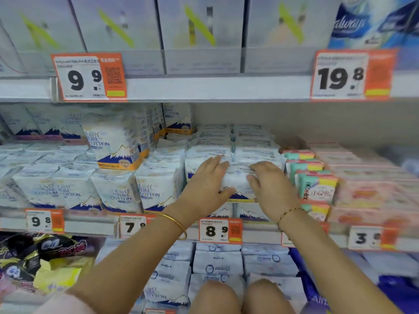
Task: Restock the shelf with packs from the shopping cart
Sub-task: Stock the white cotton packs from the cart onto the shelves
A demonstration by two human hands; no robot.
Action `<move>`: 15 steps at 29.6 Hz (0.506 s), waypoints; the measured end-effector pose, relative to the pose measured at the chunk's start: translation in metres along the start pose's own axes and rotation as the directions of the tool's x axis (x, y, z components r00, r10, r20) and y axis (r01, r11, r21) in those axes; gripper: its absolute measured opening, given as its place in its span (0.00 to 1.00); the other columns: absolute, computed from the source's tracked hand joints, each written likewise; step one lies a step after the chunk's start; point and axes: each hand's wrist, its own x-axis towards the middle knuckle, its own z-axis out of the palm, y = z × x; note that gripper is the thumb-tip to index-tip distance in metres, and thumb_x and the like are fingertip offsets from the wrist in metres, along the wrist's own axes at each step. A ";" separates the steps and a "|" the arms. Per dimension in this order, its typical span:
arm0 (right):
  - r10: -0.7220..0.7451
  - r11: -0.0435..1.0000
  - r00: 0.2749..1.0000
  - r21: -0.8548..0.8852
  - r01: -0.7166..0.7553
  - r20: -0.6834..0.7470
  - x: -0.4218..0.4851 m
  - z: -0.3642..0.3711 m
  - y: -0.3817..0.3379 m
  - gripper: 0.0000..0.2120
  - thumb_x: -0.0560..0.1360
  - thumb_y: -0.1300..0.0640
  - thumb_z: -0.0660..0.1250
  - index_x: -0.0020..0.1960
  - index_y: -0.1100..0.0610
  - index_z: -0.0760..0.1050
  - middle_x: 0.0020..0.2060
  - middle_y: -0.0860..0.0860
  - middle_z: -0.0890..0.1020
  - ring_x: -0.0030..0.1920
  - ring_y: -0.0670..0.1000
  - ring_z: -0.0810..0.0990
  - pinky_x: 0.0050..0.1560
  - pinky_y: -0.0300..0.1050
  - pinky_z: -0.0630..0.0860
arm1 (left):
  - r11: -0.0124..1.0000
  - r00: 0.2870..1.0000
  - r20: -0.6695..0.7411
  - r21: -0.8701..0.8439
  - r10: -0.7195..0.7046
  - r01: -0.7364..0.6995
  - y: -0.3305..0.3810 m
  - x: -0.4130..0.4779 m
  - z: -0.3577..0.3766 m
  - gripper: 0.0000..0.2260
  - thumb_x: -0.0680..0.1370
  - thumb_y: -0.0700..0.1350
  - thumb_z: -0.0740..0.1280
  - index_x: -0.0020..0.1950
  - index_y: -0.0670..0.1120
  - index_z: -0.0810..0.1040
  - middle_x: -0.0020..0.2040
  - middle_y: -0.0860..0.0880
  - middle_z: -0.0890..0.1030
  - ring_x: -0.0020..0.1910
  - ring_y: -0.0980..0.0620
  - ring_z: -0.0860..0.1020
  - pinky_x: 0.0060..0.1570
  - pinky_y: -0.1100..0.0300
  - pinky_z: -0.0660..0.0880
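At your far left the middle shelf (90,224) carries soft, pillowy plastic packs (74,191) in white with a blue mountain print, their crimped tops packed tight side by side. One upright orange-banded pack (118,143) stands on top of that row. Your left hand (204,180), with a thin gold bangle (176,223) on the wrist, lies over the left end of the white pack (235,180), fingers stretched across its top and thumb pressed to its front face, so it is clamped on the pack. That pack sits on the front row of like packs, straight above the 8.9 price tag (217,231). Your right hand (269,186), wearing a beaded bracelet (289,213), curls its fingers over the pack's right end with the thumb on the front, gripping it too. Just beside that hand stand flat, hard-edged packs (317,186) striped teal, pink and yellow, and further right lie pale pink packs (367,193), blurred. Behind and above the white pack, open room runs up to the underside of the upper shelf (204,87).
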 end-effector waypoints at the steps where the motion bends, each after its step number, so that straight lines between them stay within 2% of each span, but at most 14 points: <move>1: -0.016 1.000 1.000 -0.014 0.016 -0.001 0.001 0.001 0.000 0.17 0.81 0.54 0.55 0.64 0.61 0.71 0.62 0.56 0.74 0.63 0.56 0.70 0.63 0.48 0.69 | 1.000 1.000 0.000 0.005 -0.001 0.001 -0.001 0.001 -0.001 0.30 0.78 0.54 0.62 0.76 0.47 0.55 0.78 0.47 0.51 0.77 0.50 0.47 0.73 0.59 0.45; 6: -0.024 0.999 0.998 -0.028 0.023 -0.059 0.020 -0.017 0.007 0.18 0.81 0.52 0.51 0.65 0.59 0.71 0.63 0.56 0.73 0.66 0.57 0.67 0.63 0.47 0.67 | 0.997 0.997 -0.066 -0.057 -0.050 0.046 0.003 0.022 -0.027 0.21 0.82 0.49 0.53 0.74 0.44 0.61 0.75 0.45 0.62 0.74 0.49 0.58 0.71 0.60 0.53; 8: 0.024 0.996 1.000 -0.092 -0.024 -0.002 0.048 -0.021 0.009 0.19 0.81 0.50 0.50 0.65 0.58 0.70 0.66 0.56 0.70 0.67 0.58 0.65 0.64 0.49 0.67 | 0.994 0.994 -0.016 -0.027 -0.108 0.108 0.001 0.051 -0.036 0.20 0.83 0.48 0.50 0.73 0.42 0.65 0.73 0.42 0.65 0.72 0.46 0.62 0.69 0.57 0.57; 12: 0.105 0.966 0.971 -0.253 -0.048 0.217 0.101 -0.007 0.017 0.26 0.80 0.41 0.46 0.72 0.53 0.62 0.71 0.55 0.64 0.71 0.60 0.59 0.68 0.56 0.61 | 0.960 0.970 0.153 0.239 -0.189 0.149 -0.021 0.098 -0.031 0.23 0.80 0.50 0.46 0.73 0.44 0.61 0.75 0.42 0.61 0.74 0.45 0.58 0.71 0.48 0.57; 15: 0.094 0.963 0.957 -0.270 -0.017 0.273 0.117 0.005 0.027 0.27 0.79 0.41 0.44 0.73 0.51 0.58 0.72 0.53 0.62 0.72 0.60 0.58 0.70 0.58 0.58 | 0.947 0.945 0.240 0.284 -0.223 0.152 -0.027 0.108 -0.018 0.21 0.82 0.48 0.47 0.75 0.45 0.58 0.77 0.43 0.56 0.76 0.45 0.54 0.74 0.49 0.52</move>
